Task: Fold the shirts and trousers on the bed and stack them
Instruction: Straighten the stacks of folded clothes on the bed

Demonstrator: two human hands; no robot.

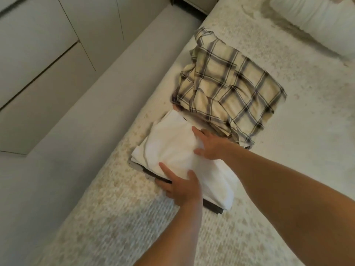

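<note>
In the head view, at the centre of the frame, my left hand [181, 186] and right hand [208, 144] press with released, spread fingers [165, 167] on the folded white garment [172, 148] topping a stack on the bed [288, 169], the plaid shirt [228, 87] crumpled just above it.

Head-worn, wide-angle, looking forward and steeply down from above the bed [288, 169]. Tilted, so the bed edge runs diagonally from lower left to upper right. Close: both forearms enter from the lower right, large in frame. Floor [80, 131] at left, pillow [317, 22] at top right.
</note>
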